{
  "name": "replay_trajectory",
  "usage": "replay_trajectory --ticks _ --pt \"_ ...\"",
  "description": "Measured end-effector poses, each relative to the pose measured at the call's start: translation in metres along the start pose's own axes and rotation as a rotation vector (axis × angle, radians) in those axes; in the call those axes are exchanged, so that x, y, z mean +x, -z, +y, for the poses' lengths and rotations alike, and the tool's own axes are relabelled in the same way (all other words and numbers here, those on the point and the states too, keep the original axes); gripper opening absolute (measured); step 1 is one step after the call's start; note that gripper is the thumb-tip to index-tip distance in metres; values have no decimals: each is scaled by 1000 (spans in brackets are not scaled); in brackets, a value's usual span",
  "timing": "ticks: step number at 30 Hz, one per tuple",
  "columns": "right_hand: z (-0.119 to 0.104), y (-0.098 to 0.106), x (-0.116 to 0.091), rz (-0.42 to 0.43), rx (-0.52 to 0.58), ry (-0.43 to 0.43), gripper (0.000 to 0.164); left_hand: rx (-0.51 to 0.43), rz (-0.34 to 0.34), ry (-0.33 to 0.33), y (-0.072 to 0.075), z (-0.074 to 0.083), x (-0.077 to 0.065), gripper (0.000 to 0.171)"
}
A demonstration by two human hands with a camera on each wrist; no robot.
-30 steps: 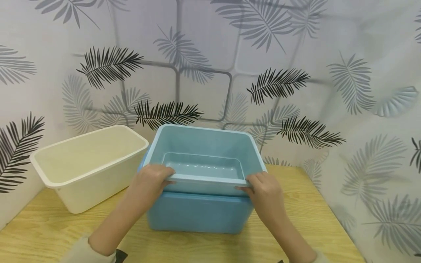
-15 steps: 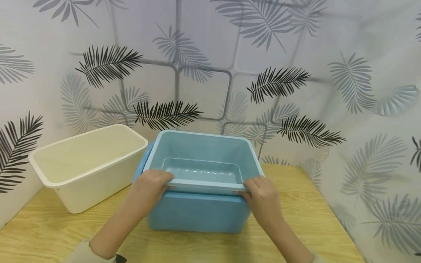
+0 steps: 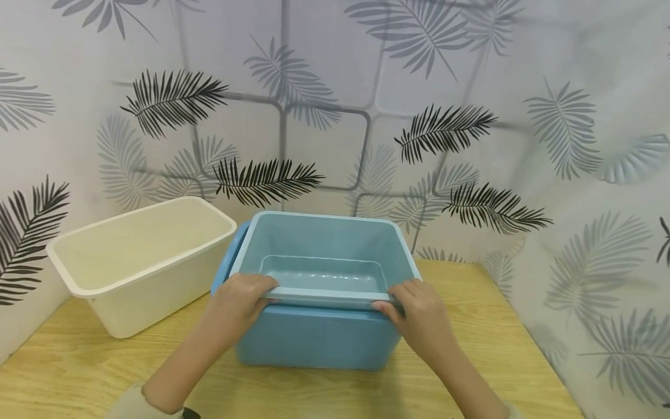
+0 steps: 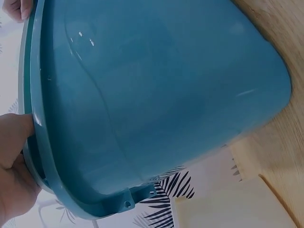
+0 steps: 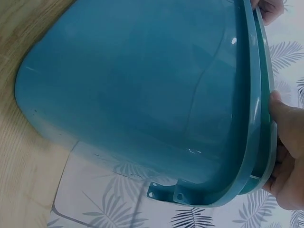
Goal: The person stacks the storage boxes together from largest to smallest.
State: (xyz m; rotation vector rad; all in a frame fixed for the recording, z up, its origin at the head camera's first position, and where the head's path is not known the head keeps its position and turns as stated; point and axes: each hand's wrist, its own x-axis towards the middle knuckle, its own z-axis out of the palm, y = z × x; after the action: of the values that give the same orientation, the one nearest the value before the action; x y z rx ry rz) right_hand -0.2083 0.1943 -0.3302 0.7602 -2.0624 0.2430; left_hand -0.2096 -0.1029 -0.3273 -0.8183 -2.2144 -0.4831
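Observation:
A light blue bin [image 3: 324, 233] sits nested inside a darker blue bin [image 3: 316, 340] on the table, its rim a little above the darker one's front edge. My left hand [image 3: 238, 299] grips the light bin's front rim near the left corner. At the right corner of that same rim, my right hand [image 3: 421, 308] holds on, fingers over the edge and thumb in front. Both wrist views show the darker bin's outer wall [image 4: 166, 95] and a narrow gap between the two rims. The light bin's lower part is hidden inside the darker one.
A cream bin [image 3: 141, 250] stands on the table to the left, close beside the blue bins. The wooden table [image 3: 471, 349] meets a wall covering [image 3: 335, 87] with leaf prints behind and at the right.
The light blue bin has sunk lower into the darker bin, and both hands have come down slightly with it. More of the darker bin's left rim shows now.

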Motion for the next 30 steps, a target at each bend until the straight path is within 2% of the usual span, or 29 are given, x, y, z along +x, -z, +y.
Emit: replay_trajectory --ticks 4,9,12,18,25,30 --pt "-2 0 1 10 13 -4 56 -51 -30 -25 1 -4 0 18" --pt "-6 -1 1 33 8 -7 56 -137 -100 -28 2 -10 0 13" --pt "-8 -2 0 31 14 -10 56 -150 -114 -27 3 -12 -2 15" --pt "-10 -5 -7 -8 20 -32 54 -103 -120 -37 3 -10 -5 17" --pt "-9 -6 -10 -35 45 -37 47 -52 -104 9 -1 -8 -11 30" --pt "-8 -5 -10 -22 55 -31 51 -51 -94 32 -3 -7 -12 32"
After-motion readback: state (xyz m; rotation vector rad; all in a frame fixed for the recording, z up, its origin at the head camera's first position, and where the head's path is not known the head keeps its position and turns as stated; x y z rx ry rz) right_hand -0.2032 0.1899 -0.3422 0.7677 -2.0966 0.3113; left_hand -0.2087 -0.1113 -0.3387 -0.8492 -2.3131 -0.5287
